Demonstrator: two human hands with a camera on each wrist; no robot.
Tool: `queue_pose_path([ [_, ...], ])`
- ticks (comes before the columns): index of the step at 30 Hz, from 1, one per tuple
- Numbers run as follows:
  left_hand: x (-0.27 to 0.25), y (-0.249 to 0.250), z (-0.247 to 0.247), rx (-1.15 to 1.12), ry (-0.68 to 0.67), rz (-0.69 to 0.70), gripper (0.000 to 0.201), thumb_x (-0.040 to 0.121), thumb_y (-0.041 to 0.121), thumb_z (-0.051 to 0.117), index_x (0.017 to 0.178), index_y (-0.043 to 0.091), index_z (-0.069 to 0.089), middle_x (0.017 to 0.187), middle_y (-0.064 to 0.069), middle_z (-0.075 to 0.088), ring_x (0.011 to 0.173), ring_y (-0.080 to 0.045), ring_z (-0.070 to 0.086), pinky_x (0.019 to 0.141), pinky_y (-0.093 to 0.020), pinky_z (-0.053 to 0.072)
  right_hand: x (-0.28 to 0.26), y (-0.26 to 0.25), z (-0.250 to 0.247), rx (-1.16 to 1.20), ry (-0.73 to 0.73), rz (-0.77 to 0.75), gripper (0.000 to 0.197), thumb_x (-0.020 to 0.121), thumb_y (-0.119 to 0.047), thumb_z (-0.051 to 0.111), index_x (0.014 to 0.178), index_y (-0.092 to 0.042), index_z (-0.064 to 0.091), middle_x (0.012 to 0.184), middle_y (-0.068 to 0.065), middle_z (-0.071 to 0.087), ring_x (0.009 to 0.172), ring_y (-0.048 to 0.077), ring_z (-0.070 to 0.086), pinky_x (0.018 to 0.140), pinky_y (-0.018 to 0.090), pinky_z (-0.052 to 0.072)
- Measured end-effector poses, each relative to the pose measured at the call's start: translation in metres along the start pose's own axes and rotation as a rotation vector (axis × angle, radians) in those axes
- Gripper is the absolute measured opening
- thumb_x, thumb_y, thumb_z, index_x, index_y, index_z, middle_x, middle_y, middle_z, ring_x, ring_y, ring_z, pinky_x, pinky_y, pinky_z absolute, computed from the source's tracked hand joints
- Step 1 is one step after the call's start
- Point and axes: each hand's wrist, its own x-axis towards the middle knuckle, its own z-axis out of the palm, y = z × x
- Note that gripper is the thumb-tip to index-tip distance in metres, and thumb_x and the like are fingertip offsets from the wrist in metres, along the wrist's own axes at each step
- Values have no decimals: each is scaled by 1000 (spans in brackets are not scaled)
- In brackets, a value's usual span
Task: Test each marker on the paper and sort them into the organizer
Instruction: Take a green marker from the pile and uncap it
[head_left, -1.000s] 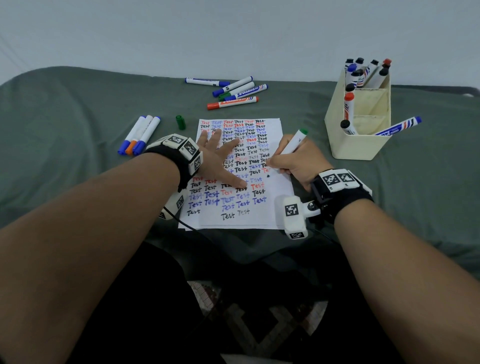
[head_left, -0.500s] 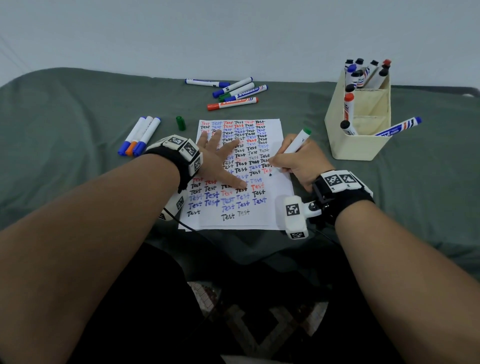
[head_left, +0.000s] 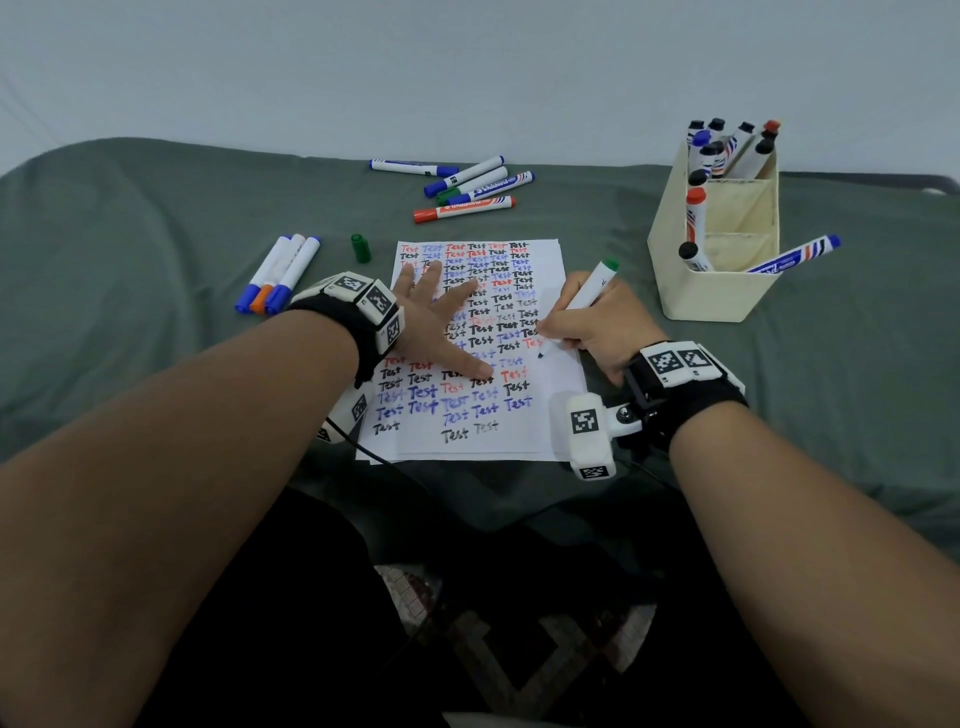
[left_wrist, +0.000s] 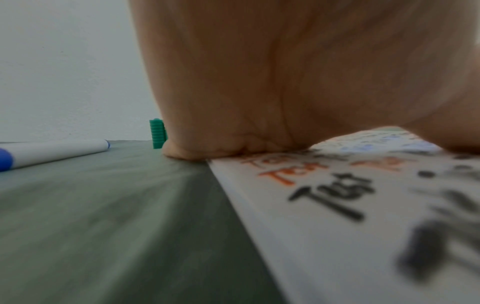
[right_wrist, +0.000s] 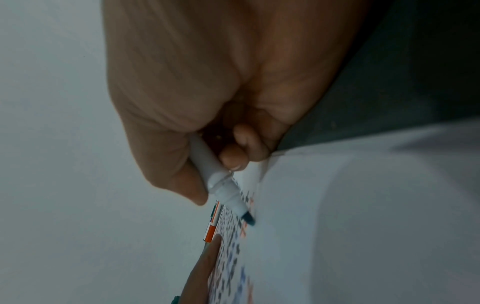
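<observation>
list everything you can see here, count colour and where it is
green-ended white marker: one, uncapped, in right grip, tip at paper
loose green cap: one, standing on cloth left of paper
white paper sheet: one, covered in red, blue, black "Test", centre
cream organizer box: one, right; several capped markers stand inside
striped blue-capped marker: one, leaning out over organizer's right side
marker trio: three, two blue caps, one orange, left
marker cluster: five, blue, green, red caps, behind paper
grey-green cloth: one, covers surface
left hand: flat on paper
right hand: holds marker

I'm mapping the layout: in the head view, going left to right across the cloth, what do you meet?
Three markers → green cap → left hand on the paper → right hand holding the green marker → organizer.
</observation>
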Motion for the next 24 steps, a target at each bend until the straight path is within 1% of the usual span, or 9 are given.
queue_pose_path([
  [4, 0, 0, 0, 2, -4, 2, 143, 29, 111, 40, 144, 57, -27, 160, 5, -37, 148, -32, -30, 114, -68, -5, 0, 1, -1, -6, 48, -20, 31, 63, 0, 74, 52, -23, 56, 51, -1, 56, 50, 18, 51, 50, 27, 42],
  [6, 0, -1, 0, 4, -4, 4, 142, 31, 111, 40, 143, 57, -28, 160, 5, -37, 148, -33, -30, 114, -68, -6, 0, 1, -1, -24, 46, -27, 32, 65, 1, 74, 53, -23, 56, 52, -1, 57, 50, 16, 52, 50, 25, 44],
  [8, 1, -2, 0, 3, -4, 4, 141, 32, 111, 40, 143, 57, -28, 160, 5, -37, 148, -33, -30, 115, -68, -6, 0, 0, -1, -35, 29, -23, 33, 65, 3, 74, 53, -22, 56, 53, 2, 56, 50, 17, 51, 51, 26, 44],
  [11, 2, -2, 1, 5, -3, 4, 142, 30, 111, 39, 143, 58, -28, 160, 6, -37, 148, -32, -30, 115, -68, -5, -1, -1, -1, -32, -11, -8, 28, 61, 4, 74, 56, -17, 56, 55, 10, 54, 49, 19, 48, 52, 31, 41],
  [13, 3, -2, 1, 5, 0, 5, 142, 29, 111, 39, 142, 58, -28, 160, 5, -37, 148, -33, -30, 114, -68, -5, -1, -1, -1, -20, -14, -7, 28, 61, 5, 74, 56, -16, 56, 56, 13, 53, 49, 20, 48, 52, 32, 40],
  [16, 4, -2, 2, 5, 4, 6, 143, 27, 112, 38, 142, 58, -28, 160, 6, -37, 148, -32, -30, 114, -68, -5, 0, 1, -2, -3, 0, -16, 34, 66, 7, 75, 54, -19, 57, 54, 6, 57, 49, 19, 51, 50, 29, 43],
  [18, 5, -3, 2, 4, 4, 4, 144, 26, 112, 38, 142, 59, -28, 160, 6, -37, 148, -32, -30, 114, -68, -6, 1, 2, -2, -7, -1, -29, 33, 66, 6, 75, 55, -19, 57, 53, 4, 57, 49, 17, 52, 49, 26, 45],
  [21, 7, -4, 3, 4, 8, 8, 143, 26, 113, 38, 142, 59, -28, 160, 6, -37, 148, -32, -30, 114, -69, -6, 2, 4, -1, -21, 8, -40, 31, 63, 3, 74, 55, -21, 57, 54, 2, 55, 50, 16, 50, 49, 24, 45],
  [24, 9, -5, 5, -2, 19, 13, 142, 27, 112, 39, 141, 60, -28, 160, 7, -37, 148, -32, -30, 113, -69, -5, 3, 5, -3, 26, 30, -37, 30, 67, -3, 76, 53, -24, 59, 53, -2, 56, 49, 14, 50, 49, 23, 43],
])
